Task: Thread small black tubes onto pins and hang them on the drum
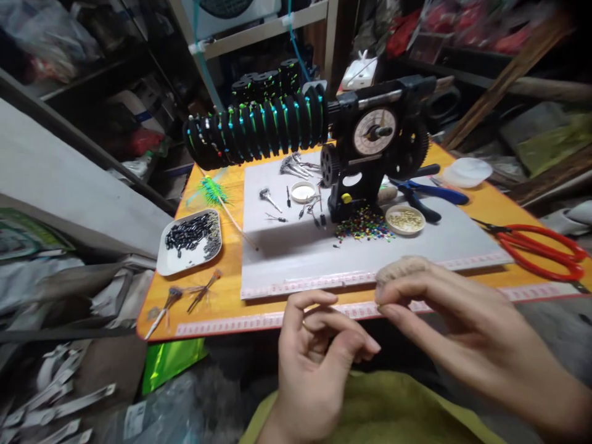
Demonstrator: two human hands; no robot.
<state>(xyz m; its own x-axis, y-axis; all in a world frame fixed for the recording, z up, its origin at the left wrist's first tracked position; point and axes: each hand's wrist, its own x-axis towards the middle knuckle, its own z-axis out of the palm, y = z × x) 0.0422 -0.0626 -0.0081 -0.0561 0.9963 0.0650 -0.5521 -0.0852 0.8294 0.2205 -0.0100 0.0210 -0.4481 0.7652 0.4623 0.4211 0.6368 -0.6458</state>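
My left hand (319,361) is held low over the table's front edge, its fingers curled and the thumb near the fingertips; anything between them is too small to make out. To its right, the thumb and index finger of my right hand (444,324) pinch something tiny, and a wrap covers one fingertip. Beyond the hands lies a grey board (296,259) with colored beads (365,225), a round dish of gold pieces (405,219) and small black parts (322,219). A black geared machine with a dial (374,131) stands there, holding a row of black discs (259,129) with green and blue thread.
A white tray of black pieces (192,242) sits at the left, with wire bundles (169,302) in front. Red-handled scissors (541,246) and blue-handled pliers (435,190) lie at the right. A measuring tape (259,322) runs along the front edge of the orange table (229,271).
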